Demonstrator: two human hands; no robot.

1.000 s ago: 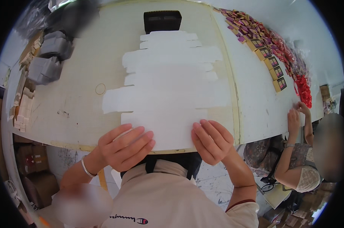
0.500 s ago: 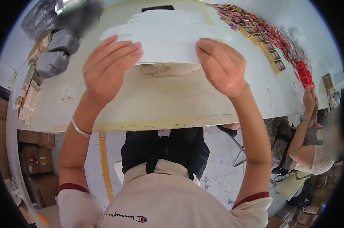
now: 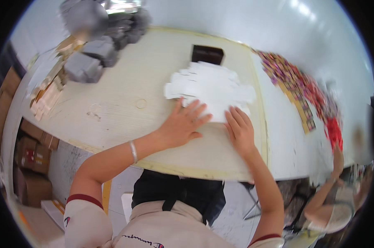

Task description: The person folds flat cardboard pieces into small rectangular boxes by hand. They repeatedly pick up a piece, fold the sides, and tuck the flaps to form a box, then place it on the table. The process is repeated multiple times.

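Observation:
A stack of flat white die-cut cardboard sheets (image 3: 209, 89) lies on the cream table (image 3: 125, 78). My left hand (image 3: 182, 124) rests flat with its fingers spread, the fingertips on the near edge of the sheets. My right hand (image 3: 238, 130) also lies flat beside it, fingers pointing at the stack's near right corner. Neither hand grips anything. A dark brown box (image 3: 206, 54) stands just beyond the sheets.
Grey folded boxes (image 3: 94, 58) pile up at the far left. Small tan packs (image 3: 46, 95) line the left edge. Rows of red and pink packets (image 3: 302, 95) run down the right side. Another person (image 3: 339, 198) sits at lower right. Cardboard cartons (image 3: 28, 165) stand under the table.
The white sheets were lifted up toward my face half a second ago; now they lie on the table again, farther out, with both hands pressing flat at their near edge.

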